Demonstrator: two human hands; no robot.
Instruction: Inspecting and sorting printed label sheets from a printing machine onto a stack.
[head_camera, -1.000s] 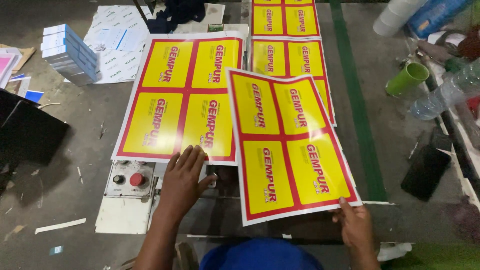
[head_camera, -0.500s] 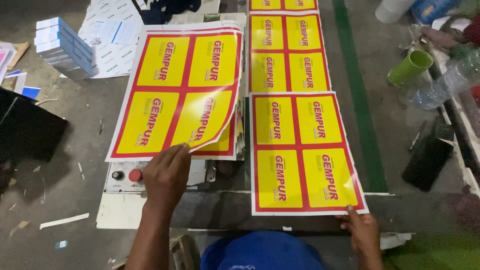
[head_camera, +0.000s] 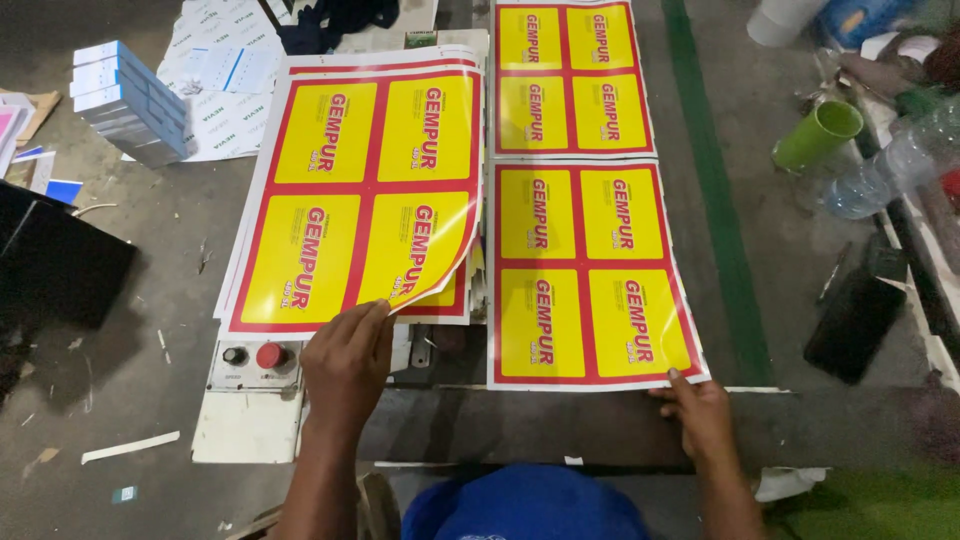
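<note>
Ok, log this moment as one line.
left hand: lifting corner of top sheet on stack | right hand: pinching near edge of laid sheet | control box: under left hand

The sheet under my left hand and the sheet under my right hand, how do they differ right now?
The left sheet has its near right corner curled up by the left hand; the right sheet lies flat, with the right hand at its near edge. The left sheet tops a stack; the right sheet lies in line with another sheet beyond it. Both show four yellow panels with red borders.
</note>
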